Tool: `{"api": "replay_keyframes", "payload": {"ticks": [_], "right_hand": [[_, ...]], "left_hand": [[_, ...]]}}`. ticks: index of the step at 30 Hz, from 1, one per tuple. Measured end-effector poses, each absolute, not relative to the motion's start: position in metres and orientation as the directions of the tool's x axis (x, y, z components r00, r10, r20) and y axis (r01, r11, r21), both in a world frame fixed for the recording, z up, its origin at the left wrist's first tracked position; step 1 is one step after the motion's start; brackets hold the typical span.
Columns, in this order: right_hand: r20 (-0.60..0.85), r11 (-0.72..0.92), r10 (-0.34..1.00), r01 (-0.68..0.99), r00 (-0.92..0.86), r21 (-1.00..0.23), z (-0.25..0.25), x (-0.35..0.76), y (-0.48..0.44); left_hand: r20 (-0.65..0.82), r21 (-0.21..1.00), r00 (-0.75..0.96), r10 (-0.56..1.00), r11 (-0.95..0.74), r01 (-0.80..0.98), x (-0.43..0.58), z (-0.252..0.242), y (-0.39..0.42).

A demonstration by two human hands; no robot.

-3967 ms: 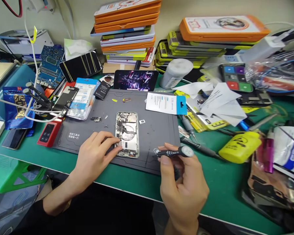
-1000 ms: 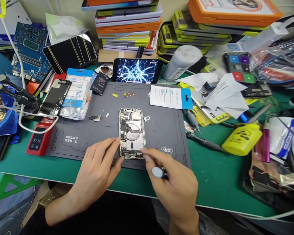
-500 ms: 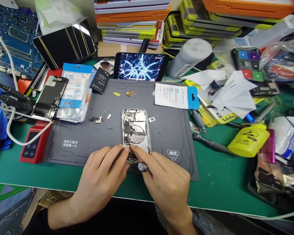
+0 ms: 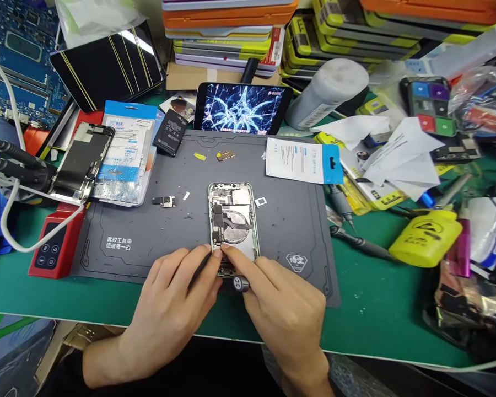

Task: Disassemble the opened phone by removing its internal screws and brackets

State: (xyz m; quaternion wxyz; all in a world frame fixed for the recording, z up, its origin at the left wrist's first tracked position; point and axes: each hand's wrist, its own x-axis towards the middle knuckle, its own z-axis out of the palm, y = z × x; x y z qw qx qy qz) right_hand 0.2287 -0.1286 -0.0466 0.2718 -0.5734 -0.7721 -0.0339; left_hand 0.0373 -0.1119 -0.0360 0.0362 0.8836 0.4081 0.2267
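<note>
An opened phone (image 4: 240,255) lies on the grey work mat (image 4: 149,242), its inside parts and a round coil bared. Over its lower left edge, my left hand (image 4: 176,298) is closed around a slim black tool (image 4: 199,270), with the fingertips pressed down at the phone. My right hand (image 4: 281,303) is closed too, and a grey screwdriver (image 4: 240,283) with a cross mark on its end cap is tucked in it. Its index fingertip meets the left fingertips on the phone's lower part. The fingers hide what lies beneath them and the screwdriver's tip.
Left of the phone lie small metal parts (image 4: 164,202). A loose battery (image 4: 169,132), a detached screen (image 4: 82,160) and a red device (image 4: 55,242) sit farther left. Behind stands a phone playing video (image 4: 242,108). At right are a white-blue packet (image 4: 303,161) and a yellow bottle (image 4: 425,237).
The view has shifted slightly, so the bench appears a little differently placed. Both hands keep nearly the same pose at the phone's lower part.
</note>
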Motion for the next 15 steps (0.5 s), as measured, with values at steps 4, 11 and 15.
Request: {"api": "replay_keyframes", "payload": {"ticks": [4,11,15], "right_hand": [[0.463,0.353,0.860,0.906,-0.216,-0.234,-0.0474,0.2293,-0.1281],[0.474,0.377,0.844,0.905,-0.250,-0.195,-0.0468,0.2289,-0.1288],[0.470,0.376,0.847,0.904,-0.247,-0.204,-0.0466,0.2290,-0.1293]], "left_hand": [[0.369,0.255,0.564,0.739,-0.664,0.703,0.0372,-0.0360,-0.1121],[0.378,0.240,0.558,0.739,-0.661,0.711,0.0374,-0.0369,-0.1127],[0.385,0.244,0.555,0.738,-0.661,0.709,0.0380,-0.0371,-0.1122]]}}
